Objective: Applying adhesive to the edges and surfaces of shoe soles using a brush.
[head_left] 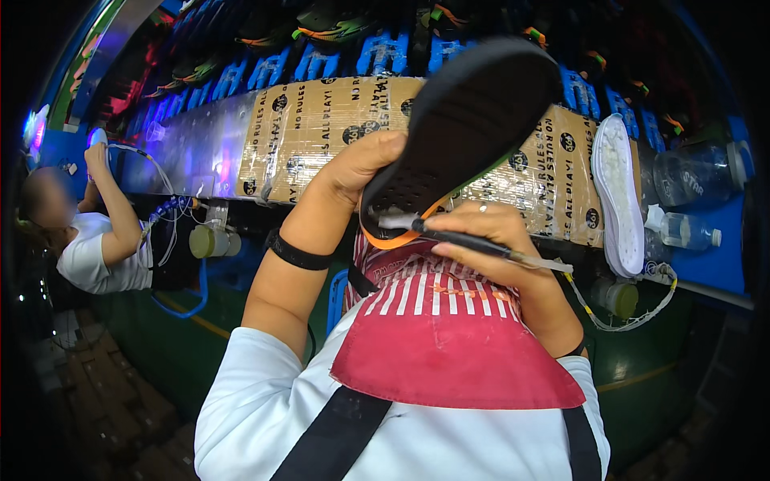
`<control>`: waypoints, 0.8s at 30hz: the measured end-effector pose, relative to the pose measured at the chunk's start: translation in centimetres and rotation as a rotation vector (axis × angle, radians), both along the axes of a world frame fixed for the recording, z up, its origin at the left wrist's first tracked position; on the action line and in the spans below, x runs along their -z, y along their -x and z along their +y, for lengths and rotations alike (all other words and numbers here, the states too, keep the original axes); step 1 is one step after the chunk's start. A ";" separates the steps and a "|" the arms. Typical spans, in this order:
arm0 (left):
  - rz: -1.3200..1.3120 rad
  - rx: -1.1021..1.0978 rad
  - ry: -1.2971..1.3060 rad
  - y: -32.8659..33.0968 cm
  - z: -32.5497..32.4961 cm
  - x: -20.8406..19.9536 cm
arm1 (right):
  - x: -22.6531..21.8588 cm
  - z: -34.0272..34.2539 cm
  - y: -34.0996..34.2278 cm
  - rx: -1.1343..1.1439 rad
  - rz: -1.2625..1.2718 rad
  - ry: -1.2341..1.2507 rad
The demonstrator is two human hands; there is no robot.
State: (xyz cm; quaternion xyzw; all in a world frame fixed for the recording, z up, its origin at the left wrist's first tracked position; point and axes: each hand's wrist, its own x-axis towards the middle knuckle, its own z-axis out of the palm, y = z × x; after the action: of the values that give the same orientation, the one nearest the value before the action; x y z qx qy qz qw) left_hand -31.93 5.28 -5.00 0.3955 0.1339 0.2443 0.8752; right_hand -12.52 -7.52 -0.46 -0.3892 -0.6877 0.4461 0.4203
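Note:
My left hand [370, 164] grips the edge of a black shoe sole [481, 104], tilted up over the workbench with its heel end toward me. An orange rim shows along the heel, and small holes mark the sole's inner face. In my right hand [493, 228] is a glue brush [465, 239] with a black handle, its pale bristles touching the heel area. From the handle's rear end a thin tube [589, 309] loops off to the right. The fingers of my left hand behind the sole are hidden.
Printed cardboard [321, 136] covers the bench. White soles [619, 192] lie stacked at right, beside clear plastic bottles [694, 176]. Blue racks [385, 52] carrying dark shoe uppers run along the back. Jars [212, 242] hang at the bench's near edge. A co-worker [104, 240] sits at left.

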 end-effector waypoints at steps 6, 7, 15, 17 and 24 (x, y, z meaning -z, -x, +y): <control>0.258 0.163 -0.179 -0.2 0.8 -0.8 | 0.5 0.0 -1.0 -0.293 0.039 -0.051; 0.330 0.185 -0.218 -0.5 0.8 -0.9 | 0.6 -0.1 -0.8 -0.297 0.038 -0.047; 0.621 0.404 -0.499 -2.1 0.8 -2.8 | 1.9 -0.2 -0.2 -0.149 -0.188 -0.261; 0.632 0.403 -0.529 -2.0 0.8 -2.8 | 1.6 -0.4 -0.8 -0.293 -0.065 -0.131; 0.650 0.406 -0.482 -2.2 1.4 -2.1 | 1.8 -0.1 -0.5 -0.164 -0.104 -0.105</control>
State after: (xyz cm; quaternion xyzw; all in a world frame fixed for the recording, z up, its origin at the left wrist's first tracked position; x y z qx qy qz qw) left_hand -29.73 6.68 -2.87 0.6624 0.2607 -0.0447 0.7009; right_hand -11.98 -7.60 -2.21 -0.3317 -0.7603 0.4218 0.3660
